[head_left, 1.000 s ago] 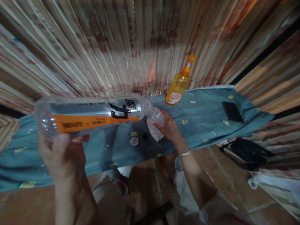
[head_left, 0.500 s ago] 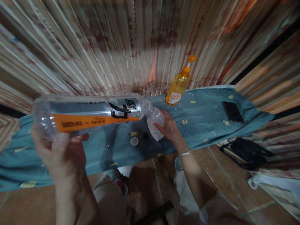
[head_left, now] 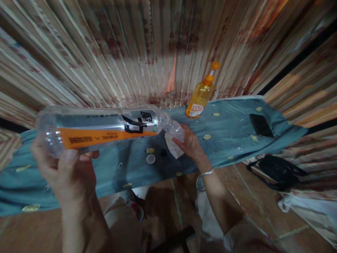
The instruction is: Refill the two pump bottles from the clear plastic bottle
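Note:
My left hand point(head_left: 65, 172) grips the base of a large clear plastic bottle point(head_left: 102, 128) with an orange and black label, held almost level with its neck pointing right. The neck meets the mouth of a small clear bottle point(head_left: 176, 130), which my right hand point(head_left: 190, 144) holds together with a white tissue point(head_left: 172, 147) above the blue cloth-covered table point(head_left: 231, 140). A white cap point(head_left: 151, 159) and a small black cap point(head_left: 163, 153) lie on the cloth just left of my right hand.
An orange dish-soap bottle point(head_left: 201, 95) stands at the table's back edge against the striped curtain. A black phone point(head_left: 261, 125) lies on the right end. A black bag point(head_left: 279, 171) sits on the floor at right. My knees are below the table edge.
The base end of the large bottle and my left hand have shifted slightly left and up. My right hand and the small bottle have stayed put.

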`<state>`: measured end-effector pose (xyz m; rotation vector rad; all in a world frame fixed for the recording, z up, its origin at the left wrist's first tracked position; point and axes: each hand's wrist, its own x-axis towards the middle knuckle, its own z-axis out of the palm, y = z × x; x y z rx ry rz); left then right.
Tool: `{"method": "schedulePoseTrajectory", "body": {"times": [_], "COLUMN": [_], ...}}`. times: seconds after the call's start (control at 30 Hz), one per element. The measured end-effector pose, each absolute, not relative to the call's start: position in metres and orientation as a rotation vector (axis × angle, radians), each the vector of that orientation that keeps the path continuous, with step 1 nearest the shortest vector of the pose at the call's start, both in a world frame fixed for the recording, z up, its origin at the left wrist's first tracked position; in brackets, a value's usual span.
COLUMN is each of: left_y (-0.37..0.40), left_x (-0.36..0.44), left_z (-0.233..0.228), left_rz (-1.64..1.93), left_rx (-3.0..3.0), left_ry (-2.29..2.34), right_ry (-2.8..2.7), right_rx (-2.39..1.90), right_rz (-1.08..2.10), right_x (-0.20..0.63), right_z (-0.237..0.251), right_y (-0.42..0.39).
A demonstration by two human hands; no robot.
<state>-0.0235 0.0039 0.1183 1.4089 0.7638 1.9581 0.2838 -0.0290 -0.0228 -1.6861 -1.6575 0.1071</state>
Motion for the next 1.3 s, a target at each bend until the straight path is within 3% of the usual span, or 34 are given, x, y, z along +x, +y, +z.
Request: {"method": "schedulePoseTrajectory", "body": {"times": [1.3], "left_y": [0.0], "left_x": [-0.027], "left_z": [0.114], "left_rz": [1.955], "left_rx": [1.369], "left_ry": [0.812], "right_ry": [-1.639], "right_rx": [-1.686], "right_rz": [0.143], "right_x": [0.283], "right_z": [-0.018], "right_y": [-0.03]}}
